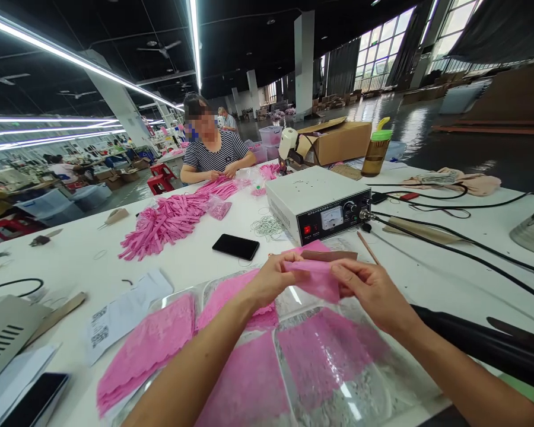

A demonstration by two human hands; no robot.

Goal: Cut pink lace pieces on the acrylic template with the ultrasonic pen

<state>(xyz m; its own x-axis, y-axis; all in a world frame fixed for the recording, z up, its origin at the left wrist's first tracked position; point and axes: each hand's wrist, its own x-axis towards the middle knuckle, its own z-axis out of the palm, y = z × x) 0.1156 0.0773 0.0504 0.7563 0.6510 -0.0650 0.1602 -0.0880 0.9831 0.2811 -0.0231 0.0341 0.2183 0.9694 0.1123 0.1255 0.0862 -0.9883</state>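
Observation:
Both hands hold one small piece of pink fabric (318,281) stretched between them, above a clear plastic tray (279,356). My left hand (278,274) pinches the fabric's left side, with its fingertips partly hidden behind the cloth. On the right side, my right hand (369,287) grips the cloth between thumb and fingers. Stacks of pink scalloped fabric pieces (153,344) lie in the tray's compartments below. Just behind the hands are another pink piece (315,246) and a brown strip (331,255), partly covered.
A white control box (318,190) with a meter and cables stands behind the hands. A black phone (235,247) lies left of it. Across the table a person (218,151) in a striped shirt handles pink strips (169,219). A green-lidded bottle (376,154) stands near a cardboard box (340,141).

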